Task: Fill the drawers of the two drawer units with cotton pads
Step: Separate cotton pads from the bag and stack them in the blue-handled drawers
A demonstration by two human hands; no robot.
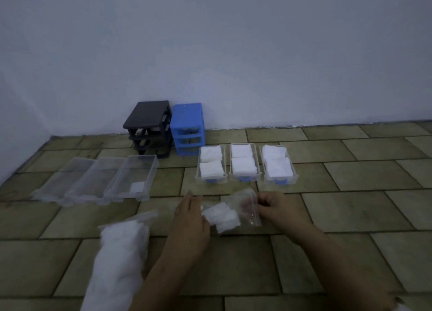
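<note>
A small clear plastic bag (247, 211) with a few white cotton pads (222, 216) lies on the tiled floor in front of me. My left hand (190, 219) holds its left end at the pads. My right hand (278, 209) pinches the bag's right edge. Three clear drawers with blue handles (211, 164), (244, 162), (277, 164) sit beyond, each filled with white pads. Three clear drawers lie side by side at left; the rightmost one (133, 178) holds a single pad (137, 186). The black drawer unit (147, 126) and blue drawer unit (188, 129) stand against the wall, their slots without drawers.
A large clear bag stuffed with cotton pads (119, 261) lies at lower left, beside my left forearm. A plain white wall runs behind the units. Bare tiled floor stretches to the right of the filled drawers.
</note>
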